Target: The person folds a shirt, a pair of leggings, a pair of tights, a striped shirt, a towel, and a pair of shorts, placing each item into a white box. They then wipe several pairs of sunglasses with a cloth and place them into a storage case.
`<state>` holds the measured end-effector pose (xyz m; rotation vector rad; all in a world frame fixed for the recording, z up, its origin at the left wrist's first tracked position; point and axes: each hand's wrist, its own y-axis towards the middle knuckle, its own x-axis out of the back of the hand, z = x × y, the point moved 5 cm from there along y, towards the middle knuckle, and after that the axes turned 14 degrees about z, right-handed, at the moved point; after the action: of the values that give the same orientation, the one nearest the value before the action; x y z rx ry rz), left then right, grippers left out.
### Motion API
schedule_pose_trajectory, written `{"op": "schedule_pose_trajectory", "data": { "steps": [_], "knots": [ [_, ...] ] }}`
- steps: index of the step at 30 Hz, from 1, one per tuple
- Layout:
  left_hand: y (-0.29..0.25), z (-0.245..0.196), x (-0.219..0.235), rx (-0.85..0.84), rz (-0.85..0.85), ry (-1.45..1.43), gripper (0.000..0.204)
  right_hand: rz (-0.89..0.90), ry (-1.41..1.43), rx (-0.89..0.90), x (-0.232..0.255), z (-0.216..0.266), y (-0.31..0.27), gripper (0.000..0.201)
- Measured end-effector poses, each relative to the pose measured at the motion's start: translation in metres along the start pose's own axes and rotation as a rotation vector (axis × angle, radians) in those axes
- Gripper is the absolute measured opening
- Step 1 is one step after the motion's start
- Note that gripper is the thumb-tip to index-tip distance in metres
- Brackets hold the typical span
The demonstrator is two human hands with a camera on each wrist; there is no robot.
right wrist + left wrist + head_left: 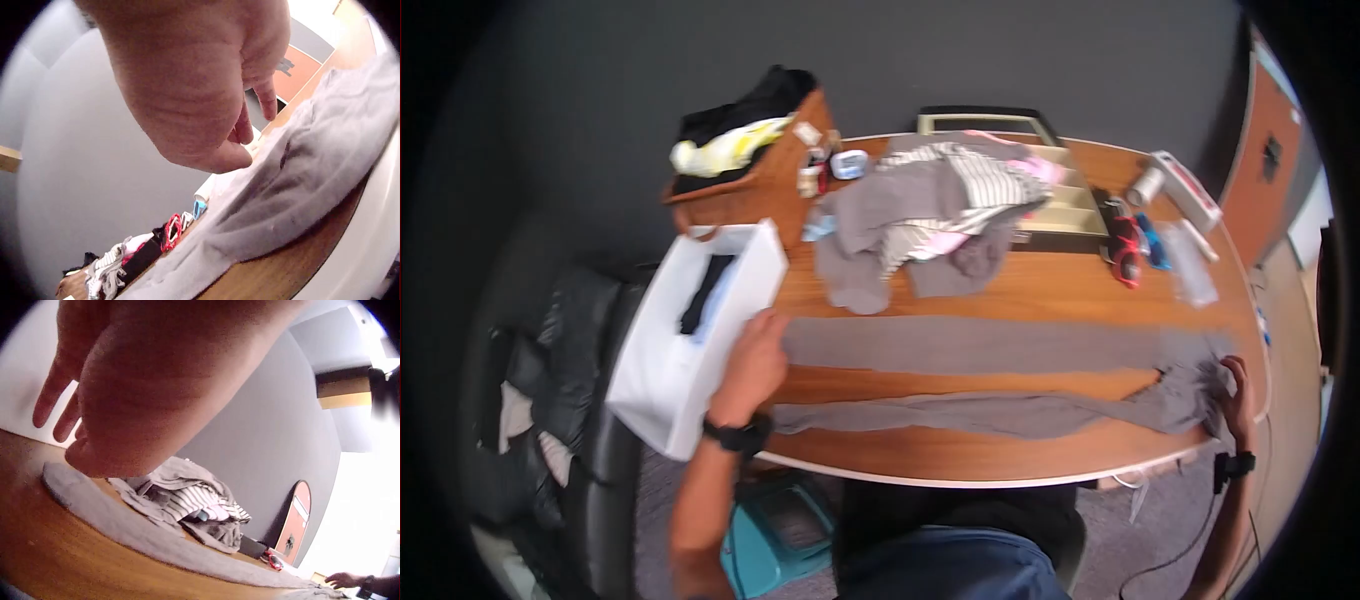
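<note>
Grey leggings (pixel 960 343) lie stretched along the near part of the table (pixel 960 458), their two legs running left and the bunched waist at the right. At the left leg ends is my left hand (pixel 755 360), beside the white box; in the left wrist view its fingers (pixel 53 403) point down, extended, over the cloth. My right hand (pixel 1238 398) is by the waist at the table's right edge. The right wrist view shows its fingers (pixel 267 100) loosely bent close over the wrinkled fabric, holding nothing.
The white box (pixel 665 390) holds dark and light-blue cloth. Behind it stands a brown basket (pixel 750 203) of clothes. A heap of grey and striped clothes (pixel 920 210) partly covers a divided case (pixel 1065 240). Red glasses (pixel 1126 265) lie at right; a teal container (pixel 765 555) is below.
</note>
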<state>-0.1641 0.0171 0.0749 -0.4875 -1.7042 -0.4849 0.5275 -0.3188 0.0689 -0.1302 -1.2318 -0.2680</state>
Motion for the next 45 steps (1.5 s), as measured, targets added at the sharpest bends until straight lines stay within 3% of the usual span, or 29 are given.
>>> {"op": "schedule_pose_trajectory", "data": {
  "steps": [2,3,4,5,7,11,13,16,17,19,22,24,26,28,30,34,36,37,38,41,42,43,45],
  "knots": [
    [-0.013,-0.018,0.011,-0.075,-0.001,-0.193,0.027,-0.151,0.134,0.004,0.001,-0.038,-0.03,0.046],
    [-0.017,-0.025,0.012,-0.049,0.121,-0.376,0.021,-0.051,-0.061,-0.075,0.011,-0.037,-0.041,0.044],
    [-0.024,-0.034,0.012,-0.06,0.172,-0.448,0.015,-0.118,0.126,-0.032,0.012,-0.044,-0.056,0.037],
    [-0.03,-0.043,0.013,-0.049,0.232,-0.435,0.016,0.063,0.104,-0.256,0.027,-0.01,-0.056,0.03],
    [-0.035,-0.053,0.006,0.02,0.3,-0.43,0.028,0.138,0.081,-0.36,0.031,-0.011,-0.063,0.032],
    [-0.037,-0.049,-0.002,0.057,0.308,-0.408,0.031,0.181,0.083,-0.292,0.03,-0.009,-0.081,0.04],
    [-0.042,-0.033,-0.019,0.213,0.52,-0.42,0.028,0.195,0.093,-0.299,0.027,0.002,-0.083,0.042],
    [-0.042,-0.028,-0.022,0.158,0.573,-0.429,0.021,0.209,0.055,-0.274,0.018,0.003,-0.082,0.042],
    [-0.043,-0.029,-0.021,0.161,0.572,-0.428,0.021,0.187,-0.002,-0.26,0.017,0.002,-0.082,0.039],
    [-0.042,-0.04,-0.01,0.02,0.385,-0.353,0.016,0.167,-0.055,-0.24,0.016,0.001,-0.082,0.036],
    [-0.044,-0.036,-0.008,0.105,0.239,-0.451,0.015,0.119,-0.147,-0.167,0.015,-0.003,-0.087,0.028],
    [-0.043,-0.031,-0.008,0.116,0.189,-0.45,0.014,0.049,0.055,-0.28,0.016,-0.024,-0.094,0.023],
    [-0.04,-0.027,-0.008,0.121,0.141,-0.446,0.014,-0.007,0.075,-0.231,0.015,-0.039,-0.095,0.018],
    [-0.037,-0.022,-0.01,0.134,0.134,-0.7,0.011,-0.111,0.526,-0.293,0.011,-0.062,-0.093,0.014],
    [-0.037,-0.02,-0.009,0.159,0.159,-0.727,0.012,-0.146,0.51,-0.228,0.011,-0.073,-0.084,0.006],
    [-0.03,-0.008,-0.002,0.134,0.186,-0.789,0.017,-0.173,0.851,-0.203,0.018,-0.073,-0.052,0.01],
    [-0.019,0.0,0.005,0.11,0.128,-0.834,0.017,-0.219,0.774,-0.243,0.028,-0.087,-0.031,0.009],
    [-0.011,0.003,0.01,0.082,0.073,-0.882,0.017,-0.242,0.807,-0.126,0.031,-0.094,-0.015,0.009],
    [-0.002,0.004,0.014,0.08,0.065,-0.878,0.017,-0.275,0.836,-0.146,0.034,-0.097,-0.002,0.008],
    [0.024,0.015,0.013,0.064,0.037,-0.959,0.018,-0.218,0.686,-0.202,0.031,-0.112,0.022,0.015],
    [0.028,0.016,0.007,0.065,0.029,-0.954,0.018,-0.13,0.484,-0.31,0.024,-0.115,0.027,0.02],
    [0.032,0.014,0.003,0.07,0.06,-0.802,0.02,-0.042,0.28,-0.412,0.018,-0.117,0.031,0.026],
    [0.035,0.017,-0.009,0.075,0.131,-0.644,0.028,-0.046,0.403,-0.404,0.011,-0.115,0.033,0.031]
  ]
}}
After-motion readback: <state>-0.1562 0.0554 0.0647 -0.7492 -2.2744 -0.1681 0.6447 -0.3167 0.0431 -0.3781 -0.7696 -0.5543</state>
